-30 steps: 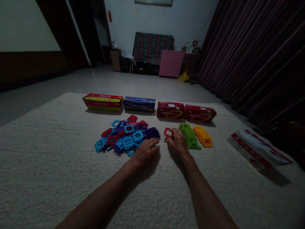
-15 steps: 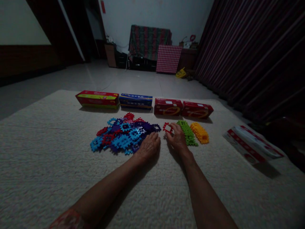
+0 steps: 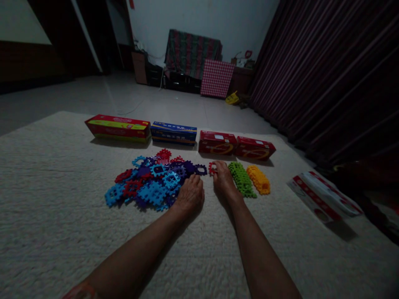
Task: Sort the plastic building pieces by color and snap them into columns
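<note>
My right hand (image 3: 223, 179) has its thumb and fingers closed on a red square piece (image 3: 212, 167), just left of the green row. My left hand (image 3: 190, 192) rests at the right edge of a mixed pile of blue, purple and red toothed pieces (image 3: 154, 192), its fingers curled down; what lies under them is hidden. A dark purple piece (image 3: 201, 169) lies just beyond the left fingertips. Green pieces (image 3: 242, 179) stand lined up in a row, with a shorter row of yellow pieces (image 3: 258, 179) to their right.
Behind the pieces stand a red and green box (image 3: 120, 128), a blue box (image 3: 173, 133) and two dark red boxes (image 3: 217, 143), (image 3: 255, 148). A white and red box (image 3: 324, 195) lies at the right on the pale quilted mat (image 3: 199, 257).
The view has shifted and tilted slightly. My right hand now covers more of the red piece, which sits lower behind its fingers. My left hand stays beside the pile.
</note>
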`<move>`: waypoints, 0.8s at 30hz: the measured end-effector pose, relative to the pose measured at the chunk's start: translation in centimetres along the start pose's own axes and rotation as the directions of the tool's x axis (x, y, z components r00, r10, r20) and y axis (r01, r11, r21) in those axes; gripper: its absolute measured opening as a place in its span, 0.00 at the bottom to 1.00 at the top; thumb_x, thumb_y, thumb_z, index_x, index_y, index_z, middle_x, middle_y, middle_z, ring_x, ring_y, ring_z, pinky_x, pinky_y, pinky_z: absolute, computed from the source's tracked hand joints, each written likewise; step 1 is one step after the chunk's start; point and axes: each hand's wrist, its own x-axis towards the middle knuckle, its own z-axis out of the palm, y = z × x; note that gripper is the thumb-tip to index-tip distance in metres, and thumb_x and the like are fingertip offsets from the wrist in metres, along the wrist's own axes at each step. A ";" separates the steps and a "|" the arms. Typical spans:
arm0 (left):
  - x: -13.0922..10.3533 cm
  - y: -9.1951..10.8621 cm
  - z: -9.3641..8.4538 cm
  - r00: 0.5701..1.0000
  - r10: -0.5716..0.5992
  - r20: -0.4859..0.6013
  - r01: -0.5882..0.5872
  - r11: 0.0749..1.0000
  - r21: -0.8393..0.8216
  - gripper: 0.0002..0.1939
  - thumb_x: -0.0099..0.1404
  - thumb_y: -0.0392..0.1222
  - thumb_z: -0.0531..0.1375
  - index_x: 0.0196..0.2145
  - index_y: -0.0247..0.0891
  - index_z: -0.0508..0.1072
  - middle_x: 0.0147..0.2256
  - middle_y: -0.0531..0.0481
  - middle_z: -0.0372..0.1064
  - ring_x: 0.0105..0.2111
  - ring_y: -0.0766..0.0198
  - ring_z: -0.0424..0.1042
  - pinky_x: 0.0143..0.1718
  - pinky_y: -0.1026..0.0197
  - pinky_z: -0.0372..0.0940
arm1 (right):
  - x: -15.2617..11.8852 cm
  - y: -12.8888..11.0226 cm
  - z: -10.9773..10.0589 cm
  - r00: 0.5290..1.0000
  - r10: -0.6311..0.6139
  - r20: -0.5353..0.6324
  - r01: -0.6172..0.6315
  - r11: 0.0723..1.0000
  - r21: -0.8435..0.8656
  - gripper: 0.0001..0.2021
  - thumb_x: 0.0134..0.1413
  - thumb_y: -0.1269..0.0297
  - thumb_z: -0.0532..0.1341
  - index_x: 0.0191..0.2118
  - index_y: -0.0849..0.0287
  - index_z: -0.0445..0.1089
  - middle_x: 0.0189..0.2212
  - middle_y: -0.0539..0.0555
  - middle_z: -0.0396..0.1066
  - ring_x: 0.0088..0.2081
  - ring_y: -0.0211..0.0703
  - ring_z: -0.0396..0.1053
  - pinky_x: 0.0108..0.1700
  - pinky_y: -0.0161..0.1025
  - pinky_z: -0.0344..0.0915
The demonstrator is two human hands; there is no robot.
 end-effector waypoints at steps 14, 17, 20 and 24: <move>0.9 -0.2 -2.2 0.999 -0.005 -0.042 -0.001 0.991 -0.135 0.16 0.66 0.31 0.53 0.48 0.38 0.73 0.53 0.39 0.69 0.53 0.53 0.67 0.56 0.49 0.66 | 0.0 0.7 0.2 0.994 -0.103 0.047 0.105 0.994 -0.031 0.19 0.43 0.78 0.54 0.41 0.59 0.74 0.44 0.63 0.72 0.50 0.58 0.67 0.57 0.59 0.66; 1.6 -2.1 -4.1 0.993 -0.078 -0.088 0.069 0.992 -0.108 0.18 0.65 0.30 0.54 0.50 0.38 0.74 0.53 0.40 0.69 0.52 0.54 0.69 0.57 0.52 0.66 | 0.4 -0.6 0.4 0.992 -0.113 -0.047 0.115 0.993 0.024 0.20 0.47 0.77 0.53 0.45 0.59 0.74 0.46 0.62 0.73 0.51 0.57 0.68 0.58 0.58 0.66; 2.3 -5.8 -6.1 0.966 -0.201 -0.162 0.192 0.979 -0.066 0.18 0.65 0.30 0.53 0.48 0.38 0.76 0.51 0.41 0.72 0.52 0.55 0.70 0.57 0.54 0.66 | 0.4 -2.8 0.8 0.985 -0.122 -0.125 0.133 0.988 0.082 0.21 0.52 0.77 0.51 0.50 0.60 0.72 0.49 0.62 0.73 0.53 0.54 0.68 0.58 0.56 0.66; 4.2 -11.9 -7.8 0.895 -0.410 -0.174 0.415 0.910 -0.010 0.18 0.66 0.33 0.54 0.50 0.38 0.77 0.50 0.40 0.74 0.53 0.53 0.71 0.57 0.53 0.65 | -0.3 -5.4 1.7 0.982 -0.161 -0.097 0.171 0.979 0.106 0.18 0.58 0.73 0.52 0.52 0.59 0.70 0.52 0.63 0.71 0.56 0.55 0.66 0.61 0.58 0.63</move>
